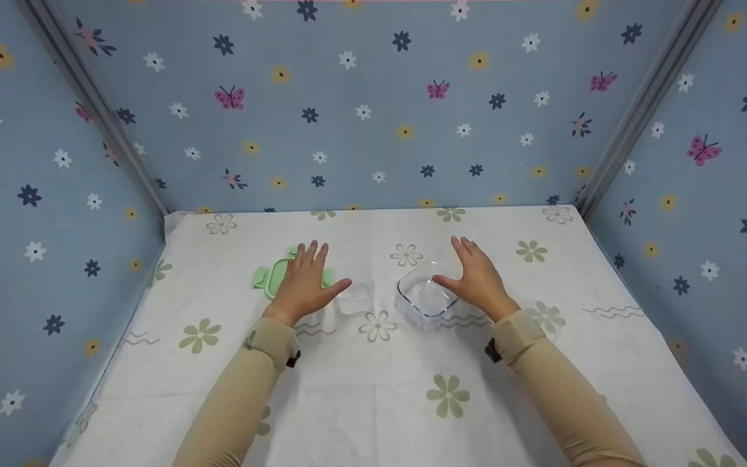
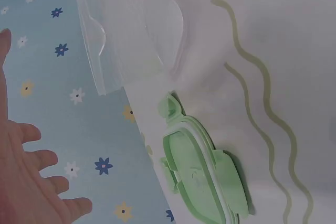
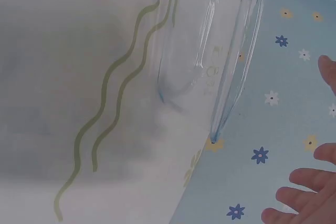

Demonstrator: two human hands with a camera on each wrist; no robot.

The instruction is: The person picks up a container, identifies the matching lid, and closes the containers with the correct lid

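Note:
My left hand point(image 1: 305, 282) hovers with straight, spread fingers over a light green snap-on lid point(image 1: 275, 277), partly covering it in the head view. In the left wrist view the lid point(image 2: 197, 174) shows its pale seal ring and side clips, and the hand point(image 2: 26, 177) holds nothing. Just right of that hand stands a small clear plastic box point(image 1: 356, 299). My right hand point(image 1: 477, 279), fingers extended and thumb apart, is at the right side of a square clear glass container point(image 1: 426, 299). Whether the thumb touches its rim I cannot tell.
A white cloth with green flowers and wavy lines covers the table point(image 1: 373, 402). Blue flowered panels point(image 1: 373, 97) enclose the back and both sides, with grey posts point(image 1: 98, 104) at the corners.

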